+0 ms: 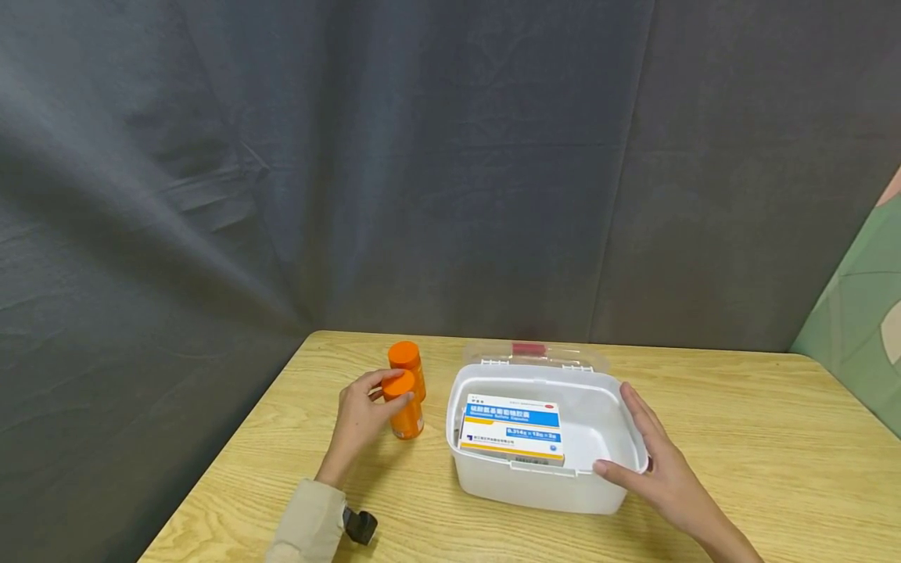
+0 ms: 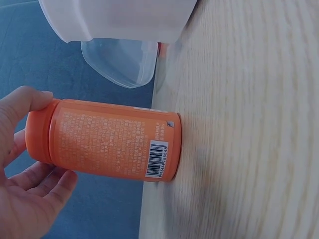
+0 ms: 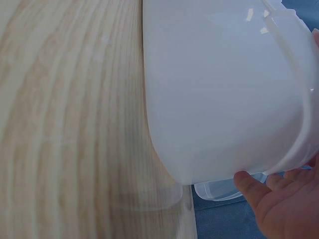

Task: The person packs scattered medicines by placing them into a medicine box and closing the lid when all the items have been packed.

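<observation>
My left hand (image 1: 359, 410) holds the nearer of two orange bottles (image 1: 405, 414) round its cap, thumb on one side and fingers on the other. In the left wrist view this bottle (image 2: 109, 139) is upright, its barcode showing, and its base appears to touch the table. Directly behind it stands the second orange bottle (image 1: 405, 353), partly hidden. My right hand (image 1: 665, 473) grips the right end of a white plastic box (image 1: 535, 489), its thumb over the front rim. In the right wrist view, a fingertip touches the wall of the box (image 3: 219, 99).
A white, blue and yellow medicine carton (image 1: 510, 430) lies in the left part of the box. The box's clear lid (image 1: 486, 350), with a red latch (image 1: 528, 349), is folded back behind it. A wooden table (image 1: 760, 438) carries everything, and a dark cloth (image 1: 450, 172) hangs behind.
</observation>
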A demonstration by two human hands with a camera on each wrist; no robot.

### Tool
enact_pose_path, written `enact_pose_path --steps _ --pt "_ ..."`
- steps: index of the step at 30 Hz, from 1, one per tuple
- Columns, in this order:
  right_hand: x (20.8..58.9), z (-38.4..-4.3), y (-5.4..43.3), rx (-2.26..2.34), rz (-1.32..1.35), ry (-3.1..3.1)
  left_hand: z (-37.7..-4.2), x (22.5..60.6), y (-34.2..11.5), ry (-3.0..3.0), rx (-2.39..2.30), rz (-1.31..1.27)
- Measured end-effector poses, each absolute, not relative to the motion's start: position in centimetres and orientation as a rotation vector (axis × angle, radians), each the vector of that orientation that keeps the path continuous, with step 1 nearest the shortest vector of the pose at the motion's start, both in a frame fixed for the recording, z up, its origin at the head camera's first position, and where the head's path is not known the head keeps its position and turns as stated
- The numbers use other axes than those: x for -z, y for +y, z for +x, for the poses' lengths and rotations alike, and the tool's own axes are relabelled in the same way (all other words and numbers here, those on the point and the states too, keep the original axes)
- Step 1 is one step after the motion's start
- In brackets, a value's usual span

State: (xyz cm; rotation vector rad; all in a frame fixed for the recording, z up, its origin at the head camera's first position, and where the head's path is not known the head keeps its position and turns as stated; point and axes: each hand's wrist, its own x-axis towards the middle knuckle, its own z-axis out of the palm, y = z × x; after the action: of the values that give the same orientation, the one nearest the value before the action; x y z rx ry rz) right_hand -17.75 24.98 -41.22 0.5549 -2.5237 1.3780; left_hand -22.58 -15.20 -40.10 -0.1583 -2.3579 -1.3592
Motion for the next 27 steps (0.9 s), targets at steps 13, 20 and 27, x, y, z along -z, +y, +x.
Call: enact_pose_path --steps 13,20,27 --pt "41.2 -17.7 25.0 -1.384 0.544 -2.529 -22.6 39.5 -15.1 -2.326 1.326 -0.148" --pt "41.2 -17.7 25.0 -1.384 0.553 -2.522 -22.2 38.8 -14.9 -2.341 1.290 -0.164" --pt "41.2 -17.7 25.0 -1.388 0.551 -2.527 -21.8 38.1 -14.8 -2.332 1.280 -0.180"
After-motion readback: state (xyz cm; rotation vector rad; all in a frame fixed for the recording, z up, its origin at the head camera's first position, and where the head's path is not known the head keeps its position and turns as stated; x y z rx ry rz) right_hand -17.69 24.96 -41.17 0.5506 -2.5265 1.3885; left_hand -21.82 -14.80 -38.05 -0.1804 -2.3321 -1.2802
